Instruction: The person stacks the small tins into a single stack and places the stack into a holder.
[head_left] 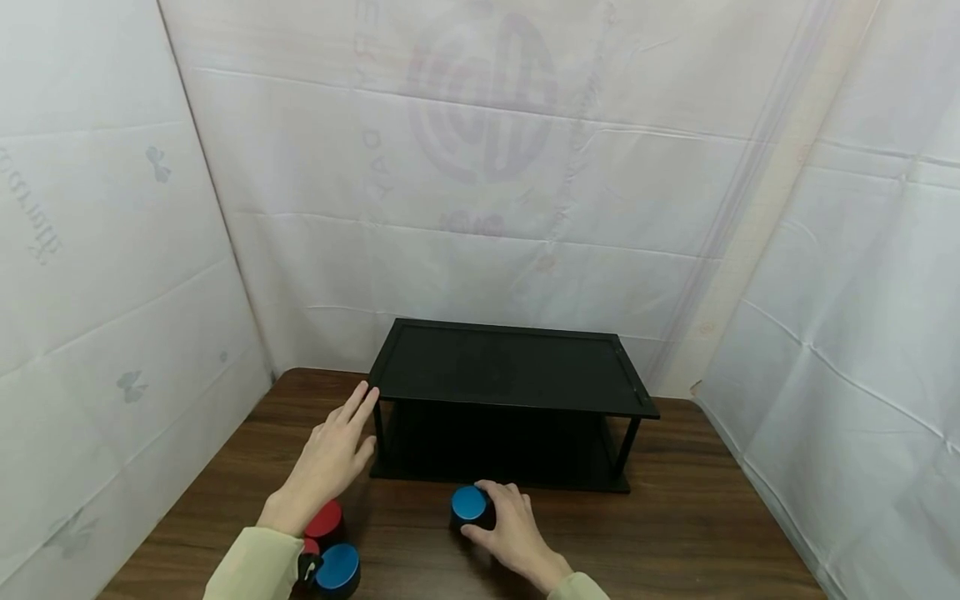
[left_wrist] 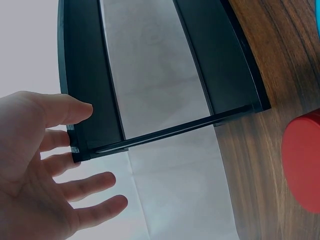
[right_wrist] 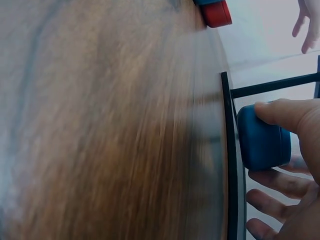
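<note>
My right hand [head_left: 513,533] holds a small round black container with a blue top [head_left: 468,502] between thumb and fingers, in front of the shelf. In the right wrist view, the thumb lies on one side of the container [right_wrist: 262,140] and fingers on the other. Whether its base touches the table cannot be told. My left hand [head_left: 330,458] is at the front left corner of a two-tier black shelf [head_left: 502,362], fingers extended. The left wrist view shows its thumb and fingers about the edge of the top panel [left_wrist: 85,65]; firm contact is unclear.
Beside my left wrist stand a red-topped container [head_left: 326,521], another red one partly hidden, and a blue-topped one [head_left: 339,567]. The wooden table [head_left: 697,517] backs onto white sheet walls [head_left: 487,167], with more sheeting on both sides.
</note>
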